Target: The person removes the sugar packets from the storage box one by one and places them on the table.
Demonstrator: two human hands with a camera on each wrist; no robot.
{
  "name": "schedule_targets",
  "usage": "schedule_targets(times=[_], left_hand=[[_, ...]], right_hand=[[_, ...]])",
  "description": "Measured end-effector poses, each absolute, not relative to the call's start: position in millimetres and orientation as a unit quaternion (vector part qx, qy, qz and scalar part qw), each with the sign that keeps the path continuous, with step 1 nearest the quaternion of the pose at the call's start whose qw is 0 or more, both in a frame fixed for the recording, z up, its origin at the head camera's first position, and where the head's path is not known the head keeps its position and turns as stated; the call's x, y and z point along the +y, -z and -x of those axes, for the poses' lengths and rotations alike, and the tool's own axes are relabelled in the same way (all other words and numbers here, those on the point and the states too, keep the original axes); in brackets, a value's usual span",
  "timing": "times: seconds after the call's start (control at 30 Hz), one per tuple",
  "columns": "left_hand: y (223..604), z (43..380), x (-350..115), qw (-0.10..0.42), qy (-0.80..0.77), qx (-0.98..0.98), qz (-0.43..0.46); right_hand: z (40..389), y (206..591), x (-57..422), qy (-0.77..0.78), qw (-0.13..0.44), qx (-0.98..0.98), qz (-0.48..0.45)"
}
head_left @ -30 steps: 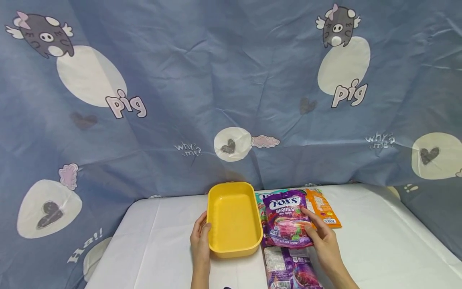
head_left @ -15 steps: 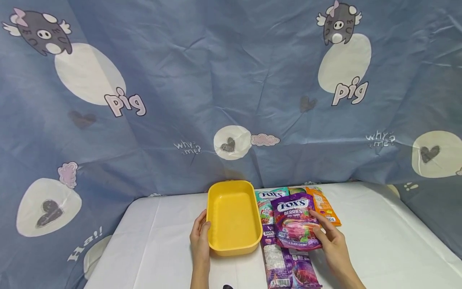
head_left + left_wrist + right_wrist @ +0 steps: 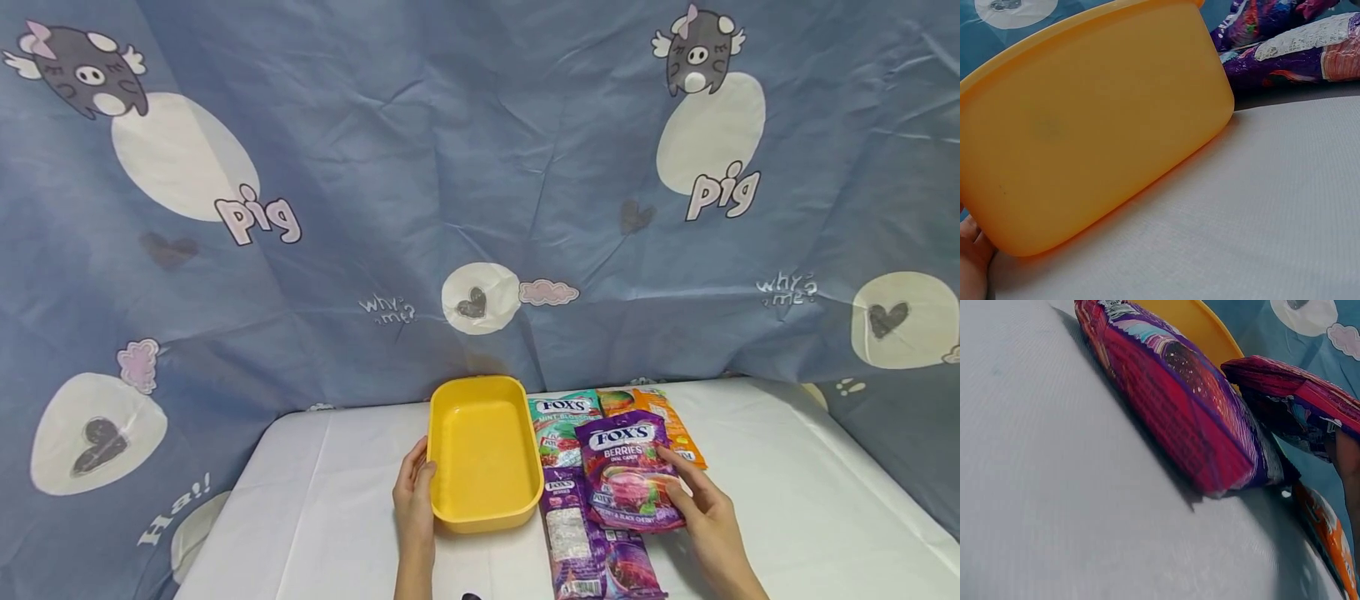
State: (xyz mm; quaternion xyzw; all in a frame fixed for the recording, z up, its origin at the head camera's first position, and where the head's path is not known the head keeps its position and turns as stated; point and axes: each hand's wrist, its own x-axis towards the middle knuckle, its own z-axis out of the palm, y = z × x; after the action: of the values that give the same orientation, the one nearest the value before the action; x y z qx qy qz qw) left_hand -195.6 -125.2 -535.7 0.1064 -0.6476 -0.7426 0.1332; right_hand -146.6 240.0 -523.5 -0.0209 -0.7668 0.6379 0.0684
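Note:
In the head view my left hand [image 3: 414,492] holds the left side of a yellow plastic tub [image 3: 487,523], thumb at the rim; the tub has nothing in it. Further right, my right hand [image 3: 708,508] pinches the right edge of a purple Fox's Berries candy bag [image 3: 626,475], its front facing up. In the right wrist view that bag [image 3: 1297,394] is raised off the cloth, with part of my hand [image 3: 1346,459] at its edge. Below it lies another purple Fox's bag [image 3: 573,533], partly covered.
A green Fox's mint bag [image 3: 562,429] lies against the tub's right side. Behind the held bag is an orange bag [image 3: 678,429], partly hidden. White cloth [image 3: 330,500] covers the table; a blue patterned curtain [image 3: 352,208] hangs behind.
My right hand has moved the berries bag to the right and toward me, uncovering more of the green bag and the purple bag underneath. The left hand and tub stay put.

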Motion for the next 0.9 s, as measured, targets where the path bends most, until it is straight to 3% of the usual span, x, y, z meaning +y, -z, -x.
schedule_targets(times=[0.9], left_hand=[[535,195,-124,0.135,0.745,-0.645,-0.107]], right_hand=[[131,533,262,-0.625,0.053,-0.777,0.051]])
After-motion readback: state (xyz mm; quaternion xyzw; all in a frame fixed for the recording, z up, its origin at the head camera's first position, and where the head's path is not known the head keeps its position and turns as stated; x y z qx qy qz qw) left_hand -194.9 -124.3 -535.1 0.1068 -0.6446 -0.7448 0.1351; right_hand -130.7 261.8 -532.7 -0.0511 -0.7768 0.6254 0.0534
